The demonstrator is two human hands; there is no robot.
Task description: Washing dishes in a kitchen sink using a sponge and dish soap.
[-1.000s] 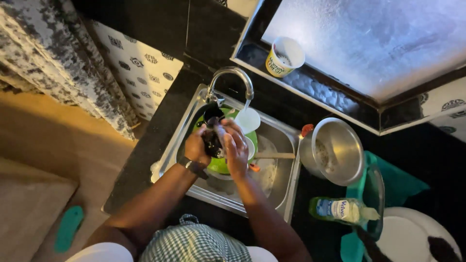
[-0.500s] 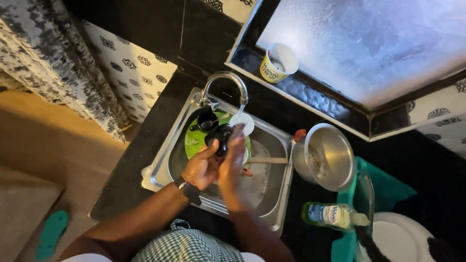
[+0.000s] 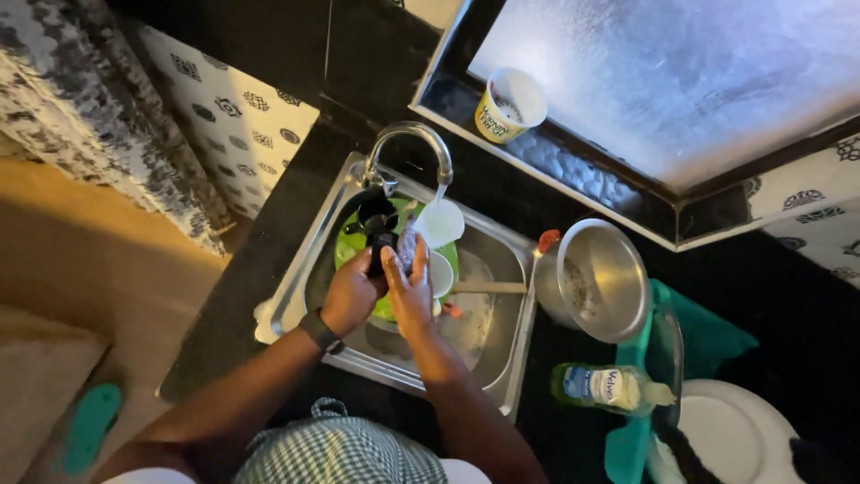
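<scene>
Over a steel sink [image 3: 296, 296]: left hand [image 3: 351, 294] clamped on a black utensil [image 3: 378, 224], right hand [image 3: 410, 291] pressing a scrubbing cloth [image 3: 406, 244] against it.

Frosted window [image 3: 681, 81] glows above black counter [image 3: 269, 269], patterned wall tiles [image 3: 233, 116].

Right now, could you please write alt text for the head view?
Seen from above, a person's left hand and right hand hold a dark utensil over a steel sink, beneath the tap. A green plate lies below; a steel pot stands beside the sink.
</scene>
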